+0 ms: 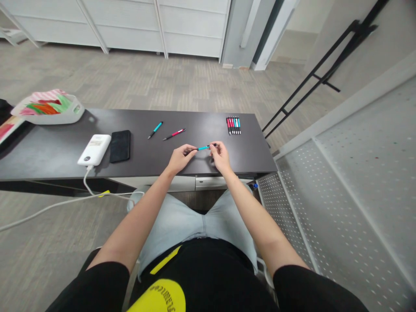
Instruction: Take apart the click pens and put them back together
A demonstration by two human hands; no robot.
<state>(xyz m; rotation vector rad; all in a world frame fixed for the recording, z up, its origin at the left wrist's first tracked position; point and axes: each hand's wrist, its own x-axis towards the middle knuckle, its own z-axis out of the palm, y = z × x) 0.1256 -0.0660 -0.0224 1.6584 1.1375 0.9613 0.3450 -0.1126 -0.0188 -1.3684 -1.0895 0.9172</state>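
Both hands hold one teal pen [204, 147] level above the front of the dark table [48, 151]. My left hand [180, 157] pinches its left end and my right hand [220, 155] pinches its right end. Farther back on the table lie a loose teal pen [155, 129] and a loose pink pen [174, 134]. A tidy row of several pens [233, 125], pink and teal, lies at the back right.
A white power bank [94, 149] with a cable running off the front edge and a black phone [120, 145] lie at the left. A white basket [48, 107] of coloured items stands at the back left. A perforated white panel [351, 195] stands at the right.
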